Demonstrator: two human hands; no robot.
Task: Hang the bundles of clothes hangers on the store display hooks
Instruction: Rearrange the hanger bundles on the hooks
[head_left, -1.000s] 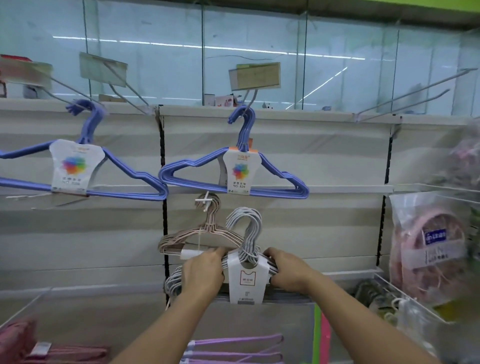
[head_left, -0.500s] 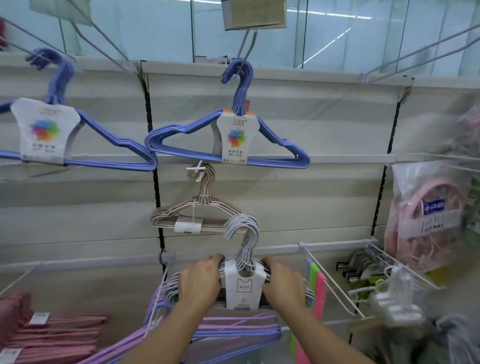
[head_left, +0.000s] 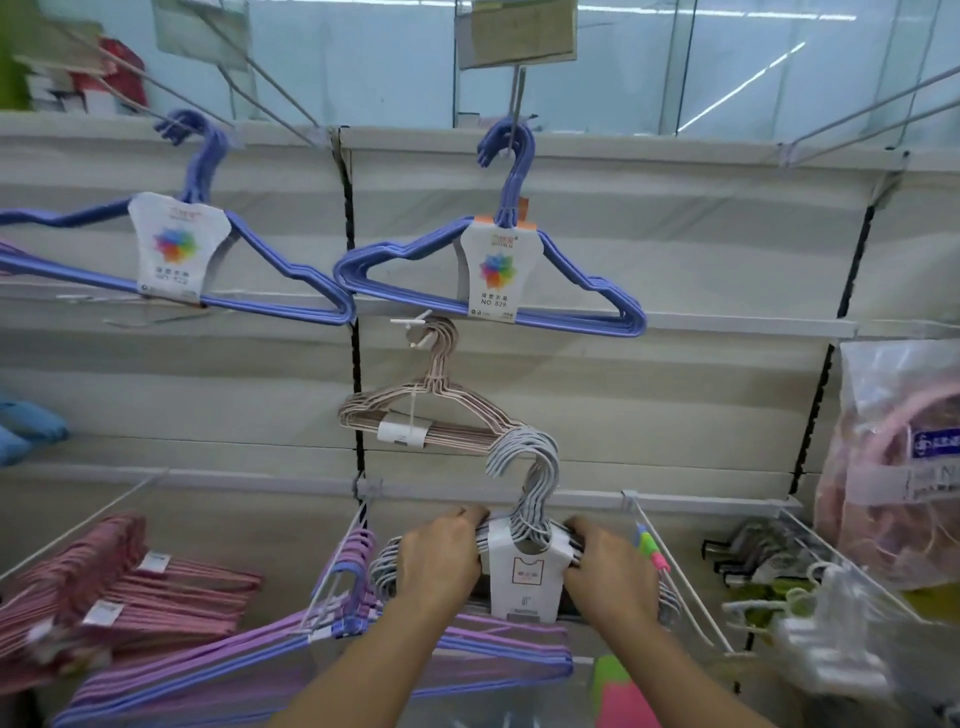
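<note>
A: Head view: where's the white hanger bundle (head_left: 524, 545)?

B: Low in the middle bay, below the beige hanger bundle (head_left: 431, 415) on its display hook (head_left: 410, 325), hook ends upright and on no peg.

A: And the hands?

B: Left hand (head_left: 441, 564) and right hand (head_left: 610, 574) each curl round a shoulder of it, flanking its white card.

A: Above?

B: Two blue hanger bundles (head_left: 488, 280) hang on upper hooks.

I am seeing two blue hanger bundles (head_left: 488, 275) hanging up high, one beige bundle (head_left: 431, 421) hanging below them, and one white bundle (head_left: 524, 551) that I am gripping with my left hand (head_left: 441, 561) and right hand (head_left: 608, 577).
</note>
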